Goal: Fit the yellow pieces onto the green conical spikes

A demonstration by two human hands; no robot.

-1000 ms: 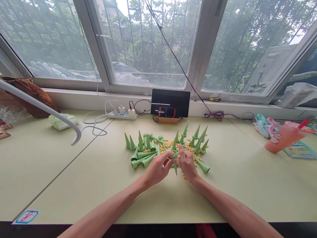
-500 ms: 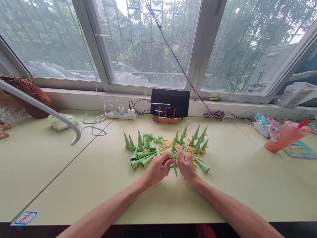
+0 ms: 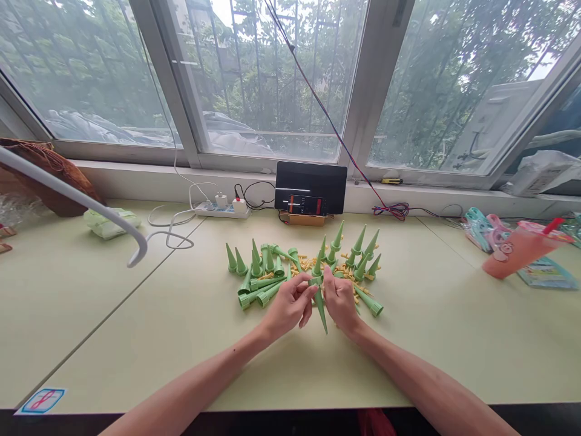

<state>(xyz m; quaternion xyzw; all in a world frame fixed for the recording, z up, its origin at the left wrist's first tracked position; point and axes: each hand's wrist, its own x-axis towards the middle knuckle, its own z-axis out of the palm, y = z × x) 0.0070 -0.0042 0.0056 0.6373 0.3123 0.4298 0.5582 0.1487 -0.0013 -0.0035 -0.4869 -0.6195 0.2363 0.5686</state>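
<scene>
Both my hands meet over the middle of a pale green table (image 3: 136, 339). My left hand (image 3: 288, 306) pinches the wide top of a green plastic cone spike (image 3: 320, 306) that points down toward me. My right hand (image 3: 340, 301) closes its fingers on the same spike from the right. Just behind my hands lies a heap of several green cone spikes (image 3: 261, 275), some standing upright (image 3: 358, 248), mixed with small yellow pieces (image 3: 308, 264).
A black tablet (image 3: 311, 184) with a phone (image 3: 307, 205) leans on the window sill behind the heap. A power strip (image 3: 221, 210) with cables lies left of it. A white curved rod (image 3: 77, 200) crosses the left. A pink drink cup (image 3: 517, 254) and pastel clips (image 3: 483, 227) sit at right.
The spike in my hands has tipped so its point reaches lower and more toward me. My left fingers shifted up onto its top. The hands stayed in the same spot.
</scene>
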